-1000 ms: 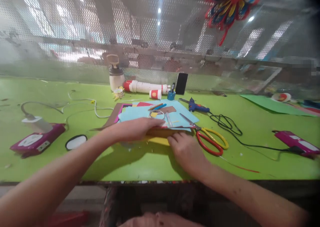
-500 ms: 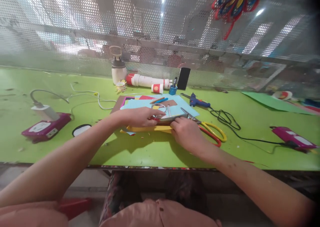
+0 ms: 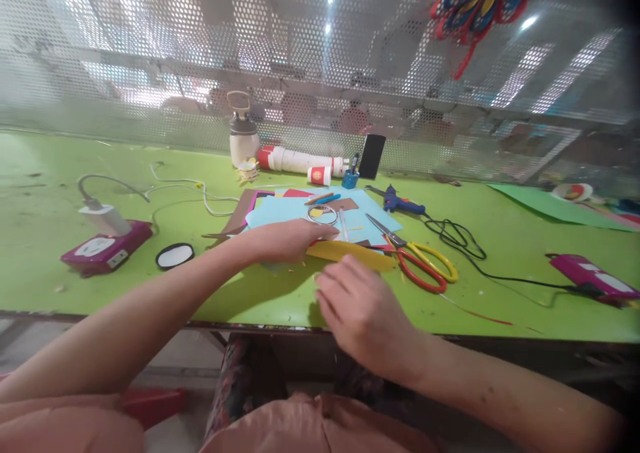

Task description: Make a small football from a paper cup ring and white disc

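My left hand [image 3: 295,238] is closed on a long yellow paper piece [image 3: 357,254] that sticks out to its right, with a bit of red at the fingertips. Nearer to me, my right hand [image 3: 357,306] is apart from that piece, its fingers curled together; whatever they hold, if anything, is hidden. Behind both hands lie stacked light blue sheets [image 3: 270,208] with a clear ring [image 3: 323,214] and blue pens [image 3: 327,199] on top. Scissors [image 3: 400,243] with one red and one yellow handle rest slightly open at the right.
A blue glue gun [image 3: 400,203] with a black cord lies right of the sheets. Purple power blocks [image 3: 107,246] stand left and right. A round black-rimmed lid [image 3: 175,256] is at the left. A paper cup [image 3: 319,175], pen holder [image 3: 350,178] and phone [image 3: 373,156] are behind.
My right hand has let go of the held piece and moved back towards me. The yellow piece now shows more of its face, and the scissors' blades are uncovered.
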`<state>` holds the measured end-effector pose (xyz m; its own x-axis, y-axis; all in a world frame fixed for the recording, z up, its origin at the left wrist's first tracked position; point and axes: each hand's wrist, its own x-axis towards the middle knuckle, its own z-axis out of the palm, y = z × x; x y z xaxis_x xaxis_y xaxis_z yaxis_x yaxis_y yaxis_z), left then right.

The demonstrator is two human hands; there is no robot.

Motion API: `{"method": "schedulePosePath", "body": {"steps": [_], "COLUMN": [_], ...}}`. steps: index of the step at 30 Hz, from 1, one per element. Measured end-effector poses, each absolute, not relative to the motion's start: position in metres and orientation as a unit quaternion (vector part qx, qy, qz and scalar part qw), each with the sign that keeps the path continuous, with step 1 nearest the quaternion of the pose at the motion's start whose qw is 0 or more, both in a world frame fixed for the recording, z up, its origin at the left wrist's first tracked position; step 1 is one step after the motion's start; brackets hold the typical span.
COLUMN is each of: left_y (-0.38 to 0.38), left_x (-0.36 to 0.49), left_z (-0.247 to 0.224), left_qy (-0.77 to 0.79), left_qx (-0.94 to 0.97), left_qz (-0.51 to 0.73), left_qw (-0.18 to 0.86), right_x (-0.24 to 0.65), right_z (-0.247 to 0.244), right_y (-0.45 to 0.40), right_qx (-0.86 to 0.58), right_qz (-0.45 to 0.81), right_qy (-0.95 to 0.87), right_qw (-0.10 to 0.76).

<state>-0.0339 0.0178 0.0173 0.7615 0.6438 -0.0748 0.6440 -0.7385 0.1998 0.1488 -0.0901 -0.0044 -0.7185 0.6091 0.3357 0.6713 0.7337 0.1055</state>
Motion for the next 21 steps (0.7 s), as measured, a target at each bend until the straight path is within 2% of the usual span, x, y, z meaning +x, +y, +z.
{"method": "schedulePosePath", "body": {"steps": [8, 16, 21], "left_y": [0.019, 0.025, 0.022], "left_x": [-0.034, -0.036, -0.037], "left_z": [0.026, 0.021, 0.024], "left_qy": [0.360, 0.340, 0.347], "left_qx": [0.929, 0.934, 0.931], "left_qz": [-0.016, -0.007, -0.004], "left_qw": [0.085, 0.109, 0.118], "right_x": [0.076, 0.090, 0.082], "right_z": [-0.037, -0.028, -0.017], "right_y": [-0.043, -0.084, -0.067], "right_qx": [-0.274, -0.277, -0.235], "right_qz": [-0.086, -0.073, -0.054], "right_qy": [-0.955, -0.955, -0.970], "right_qw": [0.081, 0.081, 0.040]}}
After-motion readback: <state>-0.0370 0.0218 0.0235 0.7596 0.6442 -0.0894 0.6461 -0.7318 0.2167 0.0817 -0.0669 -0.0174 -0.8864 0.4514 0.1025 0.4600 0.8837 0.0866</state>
